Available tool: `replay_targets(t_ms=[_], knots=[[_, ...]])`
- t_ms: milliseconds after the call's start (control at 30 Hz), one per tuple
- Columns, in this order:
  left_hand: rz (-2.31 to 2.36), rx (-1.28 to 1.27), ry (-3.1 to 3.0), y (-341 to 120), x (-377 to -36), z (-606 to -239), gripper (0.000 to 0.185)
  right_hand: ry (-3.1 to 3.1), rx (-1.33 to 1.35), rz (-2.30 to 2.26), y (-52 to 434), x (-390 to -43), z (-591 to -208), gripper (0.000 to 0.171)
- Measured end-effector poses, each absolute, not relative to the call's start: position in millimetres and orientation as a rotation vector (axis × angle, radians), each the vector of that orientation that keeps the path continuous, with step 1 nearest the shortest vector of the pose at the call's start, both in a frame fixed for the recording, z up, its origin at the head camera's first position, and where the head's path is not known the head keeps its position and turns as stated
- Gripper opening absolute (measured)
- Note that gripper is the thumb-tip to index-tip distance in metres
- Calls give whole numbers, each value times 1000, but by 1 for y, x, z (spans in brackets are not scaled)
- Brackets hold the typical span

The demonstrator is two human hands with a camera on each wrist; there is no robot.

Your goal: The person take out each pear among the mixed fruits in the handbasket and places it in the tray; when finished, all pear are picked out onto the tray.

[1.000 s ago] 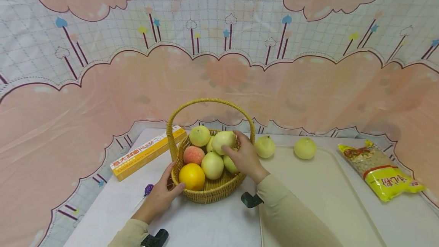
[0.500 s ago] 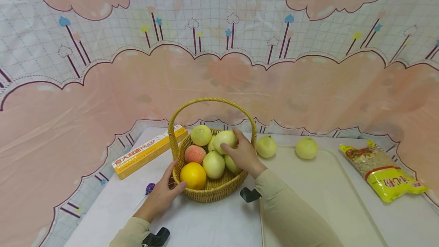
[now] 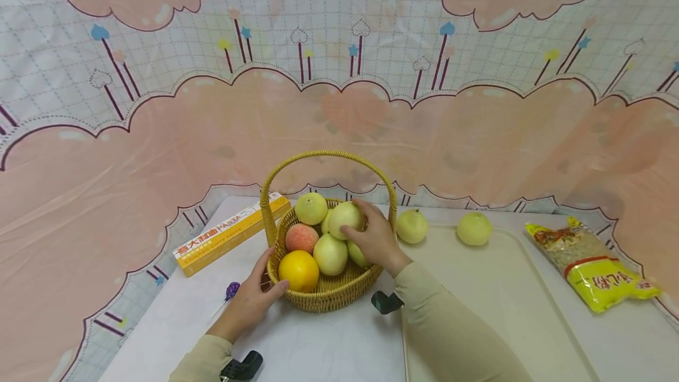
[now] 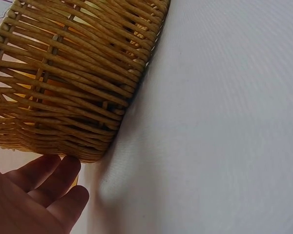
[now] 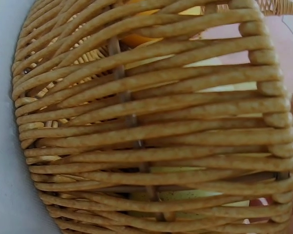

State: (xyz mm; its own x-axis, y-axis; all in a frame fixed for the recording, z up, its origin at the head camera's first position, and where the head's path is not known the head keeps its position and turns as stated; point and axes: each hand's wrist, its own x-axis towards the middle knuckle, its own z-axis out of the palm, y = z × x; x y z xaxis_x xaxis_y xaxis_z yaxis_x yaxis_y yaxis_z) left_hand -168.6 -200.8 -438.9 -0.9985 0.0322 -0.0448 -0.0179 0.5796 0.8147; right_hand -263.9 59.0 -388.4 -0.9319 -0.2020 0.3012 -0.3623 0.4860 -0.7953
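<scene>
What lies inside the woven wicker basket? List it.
Woven wicker basket: round orange, pink peach, four pale green pears; right hand grips the top pear. Anything beneath them is covered.

Your basket (image 3: 329,296) is golden-tan wicker. In it: an orange (image 3: 299,270), a pink-red peach (image 3: 300,237), pale yellow-green pears (image 3: 330,254). White surface (image 3: 329,346), cream tray (image 3: 493,299), yellow pasta box (image 3: 228,234), yellow packet (image 3: 591,264) at frame right, pink cloud-print backdrop (image 3: 159,134).

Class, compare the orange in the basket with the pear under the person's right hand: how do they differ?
The orange is deep orange; the pear is pale yellow-green. The orange lies untouched at the basket's front; the pear sits atop the pile, held by the right hand. Both are in the basket.
</scene>
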Motion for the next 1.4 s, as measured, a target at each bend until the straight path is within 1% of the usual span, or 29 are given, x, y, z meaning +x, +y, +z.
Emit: replay_targets(t_ms=[100,300,533,800,1167,1233,1400], knots=[[1420,15,2741,-201,-168,-438,80,-2500,516,1478,58,-263,-388,67],[1436,30,2745,-200,-169,-439,80,-2404,546,1581,58,-261,-389,80],[1432,33,2761,-200,-170,-442,81,-2433,581,1549,59,-258,-391,71],[1435,51,2776,-200,-172,-444,80,-2434,676,1618,58,-255,-388,71],[1427,50,2778,-199,-171,-444,80,-2396,781,1572,67,-244,-388,68],[1427,47,2776,-199,-171,-443,80,-2379,818,1591,70,-240,-385,68],[1426,44,2781,-200,-169,-442,80,-2404,912,1609,77,-216,-355,66]])
